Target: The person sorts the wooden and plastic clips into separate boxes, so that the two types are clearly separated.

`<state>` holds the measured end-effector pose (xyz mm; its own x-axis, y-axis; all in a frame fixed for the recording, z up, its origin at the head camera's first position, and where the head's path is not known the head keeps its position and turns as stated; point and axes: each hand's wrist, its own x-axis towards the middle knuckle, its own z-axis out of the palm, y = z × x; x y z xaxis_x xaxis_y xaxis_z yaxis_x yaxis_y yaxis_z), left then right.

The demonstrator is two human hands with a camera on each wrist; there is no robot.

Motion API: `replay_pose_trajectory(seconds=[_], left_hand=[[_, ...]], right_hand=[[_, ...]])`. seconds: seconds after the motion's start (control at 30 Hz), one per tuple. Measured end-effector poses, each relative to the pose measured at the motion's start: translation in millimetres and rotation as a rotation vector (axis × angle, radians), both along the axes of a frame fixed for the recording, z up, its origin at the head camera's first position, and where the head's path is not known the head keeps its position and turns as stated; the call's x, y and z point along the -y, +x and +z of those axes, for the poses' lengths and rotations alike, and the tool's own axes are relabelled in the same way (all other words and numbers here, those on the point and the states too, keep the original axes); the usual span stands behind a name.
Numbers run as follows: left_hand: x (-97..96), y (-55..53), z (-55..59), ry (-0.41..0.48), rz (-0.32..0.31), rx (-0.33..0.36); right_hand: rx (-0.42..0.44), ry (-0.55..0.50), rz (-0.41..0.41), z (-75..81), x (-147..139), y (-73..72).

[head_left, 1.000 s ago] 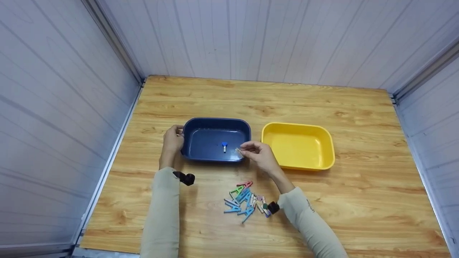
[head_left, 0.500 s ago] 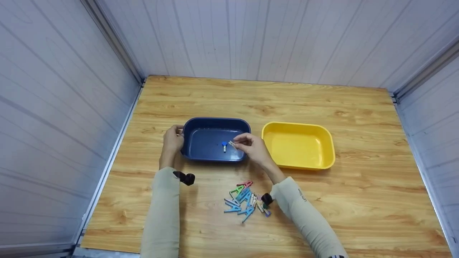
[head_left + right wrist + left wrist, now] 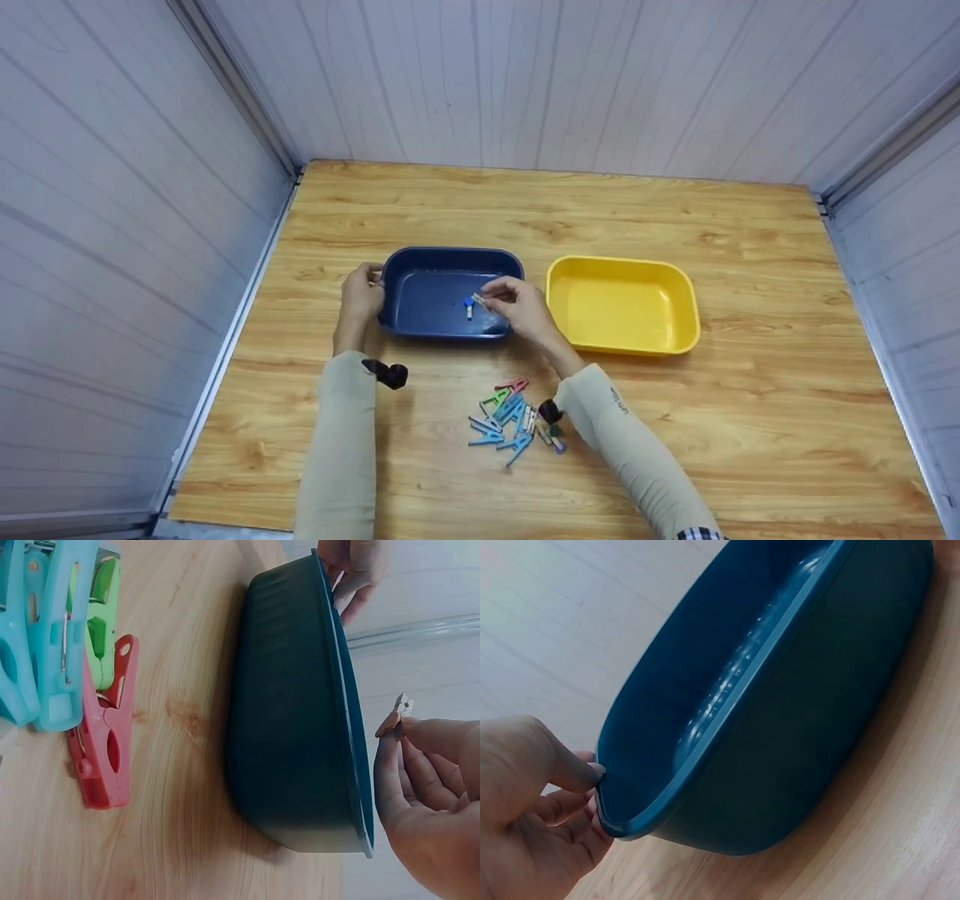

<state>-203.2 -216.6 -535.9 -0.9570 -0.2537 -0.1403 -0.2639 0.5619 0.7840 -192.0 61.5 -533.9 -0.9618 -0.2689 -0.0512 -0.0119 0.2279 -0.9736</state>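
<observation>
My left hand [image 3: 363, 294] grips the left end of the dark blue bin [image 3: 409, 328], thumb over the rim and fingers below it, as the left wrist view shows. Over the right part of that bin, my right hand [image 3: 519, 306] pinches a small wooden clothespin [image 3: 397, 714] between thumb and fingertips. Its far end points away from the fingers. Inside the bin lies one small clothespin with a blue top [image 3: 469, 306], just beside the held one in the head view.
To the right stands a yellow bin [image 3: 624, 348] on the wooden table [image 3: 780, 330]. Nearer the front lies a pile of clothespins, among them a red clothespin [image 3: 105, 742], a green clothespin [image 3: 103, 622] and several blue ones. Pale panel walls [image 3: 465, 82] enclose the table.
My right hand, with the clothespin, has moved left and slightly away from me, from the bin's right edge to over its inside. My left hand stays at the rim.
</observation>
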Motion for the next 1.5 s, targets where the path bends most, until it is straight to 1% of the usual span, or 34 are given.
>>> replay_pose_trajectory(seconds=[0.23, 0.4, 0.5, 1.0, 1.23, 1.3, 1.5], left_hand=[[1.0, 1.3, 1.0, -0.014, 0.001, -0.004], [1.1, 0.9, -0.4, -0.016, 0.001, -0.017], [0.6, 0.9, -0.4, -0.010, 0.003, -0.014], [-1.7, 2.4, 0.1, 0.002, 0.008, -0.012], [-0.8, 1.6, -1.5, -0.032, 0.004, -0.015], [-0.9, 1.4, -1.6, -0.030, 0.005, -0.013], [-1.8, 0.8, -0.6, -0.026, 0.010, -0.024]], right_hand=[[-0.064, 0.063, -0.038, -3.1, 5.2, -7.0], [-0.075, 0.076, -0.053, -2.9, 8.9, -8.8], [-0.082, 0.086, -0.060, -3.6, 10.2, -9.5], [-0.087, 0.091, -0.075, -8.5, 13.0, -11.8], [-0.102, 0.100, -0.066, -9.6, 16.0, -12.2], [-0.101, 0.093, -0.066, -9.3, 16.7, -12.2], [-0.136, 0.100, -0.065, -10.4, 16.7, -13.4]])
